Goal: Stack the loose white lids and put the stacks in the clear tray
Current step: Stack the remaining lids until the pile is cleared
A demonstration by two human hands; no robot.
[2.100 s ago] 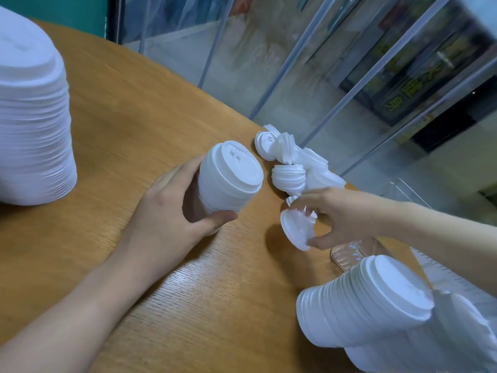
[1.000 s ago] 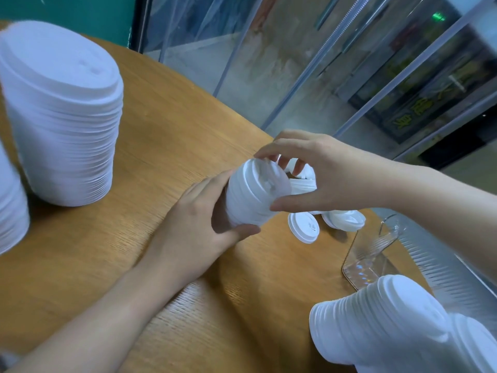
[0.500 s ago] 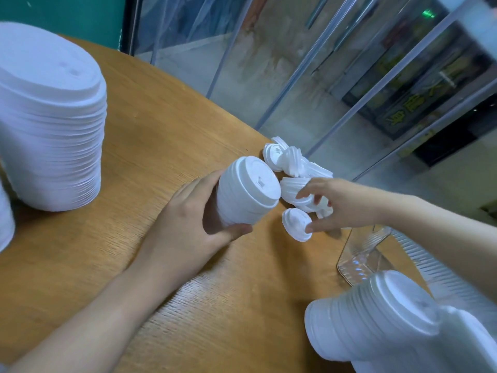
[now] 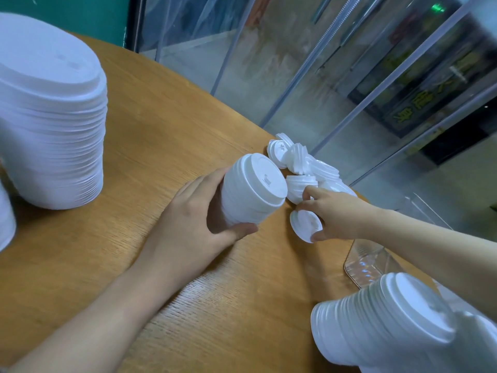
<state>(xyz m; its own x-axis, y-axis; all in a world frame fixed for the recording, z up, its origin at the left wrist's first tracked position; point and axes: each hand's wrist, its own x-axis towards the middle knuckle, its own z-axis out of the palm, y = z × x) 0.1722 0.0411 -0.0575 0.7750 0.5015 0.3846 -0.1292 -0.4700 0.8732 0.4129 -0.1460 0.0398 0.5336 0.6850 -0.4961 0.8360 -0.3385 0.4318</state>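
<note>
A short stack of white lids (image 4: 251, 191) leans tilted on the wooden surface (image 4: 150, 146), the left hand (image 4: 196, 224) curled round it. Just beside it, the right hand (image 4: 334, 214) pinches one loose lid (image 4: 305, 224) below the loose pile (image 4: 301, 160).

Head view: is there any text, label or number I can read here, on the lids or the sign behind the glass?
Sign behind the glass: yellow characters, seen at an angle and blurred, not readable.
Top lid of the held stack: a small embossed mark, too small to read.
Loose lids: one shows a raised cross-shaped mark, no letters.
Green light: a glow only, no legible text.
</note>
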